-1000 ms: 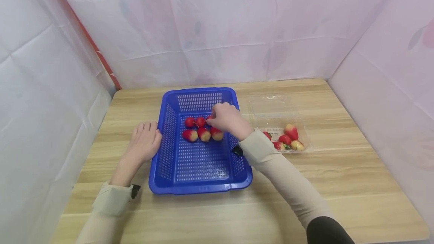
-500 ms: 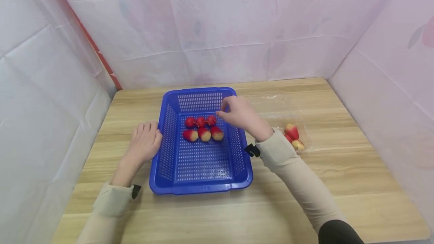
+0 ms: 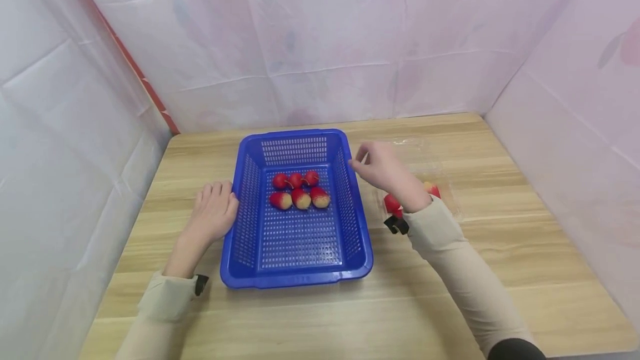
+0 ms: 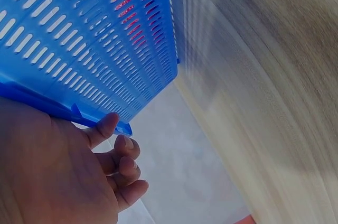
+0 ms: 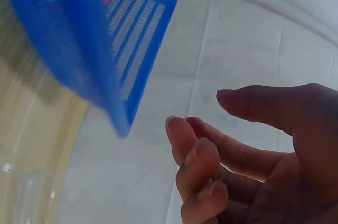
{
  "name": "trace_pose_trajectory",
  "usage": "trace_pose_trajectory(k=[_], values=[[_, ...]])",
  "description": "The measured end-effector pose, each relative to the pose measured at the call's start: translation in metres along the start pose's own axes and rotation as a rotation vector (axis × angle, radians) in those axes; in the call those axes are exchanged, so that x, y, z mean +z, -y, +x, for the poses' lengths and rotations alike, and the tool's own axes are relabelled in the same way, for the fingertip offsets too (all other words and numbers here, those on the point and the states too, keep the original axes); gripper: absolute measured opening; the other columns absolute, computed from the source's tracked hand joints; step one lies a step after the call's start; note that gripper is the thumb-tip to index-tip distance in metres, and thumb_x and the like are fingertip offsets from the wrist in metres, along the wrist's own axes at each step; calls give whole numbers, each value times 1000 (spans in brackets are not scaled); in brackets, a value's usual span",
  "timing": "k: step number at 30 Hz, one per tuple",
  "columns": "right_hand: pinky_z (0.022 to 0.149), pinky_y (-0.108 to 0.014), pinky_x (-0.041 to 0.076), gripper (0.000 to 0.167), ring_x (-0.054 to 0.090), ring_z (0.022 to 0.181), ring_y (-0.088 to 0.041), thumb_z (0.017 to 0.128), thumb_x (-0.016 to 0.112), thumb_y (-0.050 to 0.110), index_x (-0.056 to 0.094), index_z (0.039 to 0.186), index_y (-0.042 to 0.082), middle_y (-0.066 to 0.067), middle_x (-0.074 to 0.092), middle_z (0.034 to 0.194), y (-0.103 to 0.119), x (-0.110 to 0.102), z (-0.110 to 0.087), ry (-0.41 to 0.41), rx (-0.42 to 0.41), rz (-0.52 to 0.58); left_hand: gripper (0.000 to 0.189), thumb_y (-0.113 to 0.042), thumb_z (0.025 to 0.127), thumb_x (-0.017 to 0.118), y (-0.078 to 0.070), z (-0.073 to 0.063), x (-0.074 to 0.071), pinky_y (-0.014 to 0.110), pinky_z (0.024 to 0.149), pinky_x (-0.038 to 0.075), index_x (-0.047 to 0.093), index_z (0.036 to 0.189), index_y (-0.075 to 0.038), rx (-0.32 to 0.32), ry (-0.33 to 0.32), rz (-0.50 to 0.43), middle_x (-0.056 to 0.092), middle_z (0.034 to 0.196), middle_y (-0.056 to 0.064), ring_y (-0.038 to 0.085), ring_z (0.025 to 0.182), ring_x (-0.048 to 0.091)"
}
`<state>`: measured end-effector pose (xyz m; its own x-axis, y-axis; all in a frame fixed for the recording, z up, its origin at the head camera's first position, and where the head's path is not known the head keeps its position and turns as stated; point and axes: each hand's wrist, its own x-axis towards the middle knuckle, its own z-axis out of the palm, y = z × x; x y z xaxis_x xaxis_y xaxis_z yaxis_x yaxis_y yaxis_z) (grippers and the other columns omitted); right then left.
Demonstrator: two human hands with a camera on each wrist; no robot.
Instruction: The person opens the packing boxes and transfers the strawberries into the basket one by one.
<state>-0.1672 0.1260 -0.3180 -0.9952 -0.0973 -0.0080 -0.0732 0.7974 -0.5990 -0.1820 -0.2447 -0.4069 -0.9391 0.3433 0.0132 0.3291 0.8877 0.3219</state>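
A blue perforated basket (image 3: 295,280) stands on the table. Inside it lie a row of three red cherries with stems (image 3: 296,180) and, nearer me, a row of three red strawberries with pale yellow ends (image 3: 301,199). My left hand (image 3: 212,213) rests against the basket's left rim; in the left wrist view its thumb (image 4: 103,129) touches the rim and the fingers are loosely bent. Just beyond the right rim, my right hand (image 3: 387,168) hangs in the air holding nothing. The right wrist view shows a gap between its thumb (image 5: 259,102) and fingers.
Right of the basket, a clear plastic box (image 3: 452,199) stands with its lid folded back, partly hidden by my right forearm. Red fruits (image 3: 392,203) show inside. The wooden table (image 3: 520,271) is bordered by cloth-covered walls (image 3: 325,93) at the back and sides.
My right hand has let go of the rightmost cherry in the basket, lifted, and moved right past the rim towards the clear box. The left hand has stayed in place.
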Motion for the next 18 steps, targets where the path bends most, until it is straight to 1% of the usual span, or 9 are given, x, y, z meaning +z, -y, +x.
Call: trace_pose_trajectory(k=[4, 7, 10, 13, 16, 18], values=[[59, -37, 46, 25, 58, 66, -25, 94, 62, 20, 69, 93, -3, -15, 65, 79, -21, -8, -7, -55, 33, -33, 33, -25, 104, 23, 1, 0, 1, 47, 80, 28, 46, 110, -2, 2, -8, -5, 44, 99, 14, 33, 89, 36], [59, -37, 46, 27, 58, 67, -26, 94, 61, 21, 70, 94, -4, -16, 66, 81, -37, -15, -13, -79, 53, -64, 33, -25, 104, 23, 0, 0, 0, 46, 79, 28, 45, 110, -2, 5, -9, -8, 44, 99, 14, 33, 89, 35], [60, -38, 47, 27, 59, 69, -27, 94, 61, 22, 70, 95, -4, -17, 67, 85, -49, -20, -20, -80, 78, -63, 32, -25, 104, 23, 0, 0, 0, 46, 79, 28, 45, 109, -3, 6, -5, -9, 44, 98, 14, 33, 88, 35], [65, -41, 48, 28, 61, 73, -29, 94, 62, 22, 70, 95, -4, -19, 68, 88, -59, -23, -26, -80, 92, -59, 31, -25, 104, 23, 0, -1, 0, 46, 79, 28, 45, 109, -3, 8, -9, -8, 44, 98, 14, 33, 88, 35], [70, -44, 48, 27, 61, 76, -30, 94, 62, 20, 70, 95, -6, -20, 68, 89, -67, -23, -30, -69, 106, -50, 31, -24, 104, 23, 0, -1, 0, 46, 78, 28, 45, 108, -3, 9, -13, -7, 44, 97, 14, 33, 88, 35], [70, -45, 48, 24, 61, 75, -30, 93, 62, 17, 69, 94, -6, -20, 68, 88, -72, -22, -33, -54, 117, -43, 31, -25, 104, 23, 0, -1, 0, 46, 79, 28, 45, 108, -3, 9, -12, -7, 44, 98, 14, 33, 88, 35]])
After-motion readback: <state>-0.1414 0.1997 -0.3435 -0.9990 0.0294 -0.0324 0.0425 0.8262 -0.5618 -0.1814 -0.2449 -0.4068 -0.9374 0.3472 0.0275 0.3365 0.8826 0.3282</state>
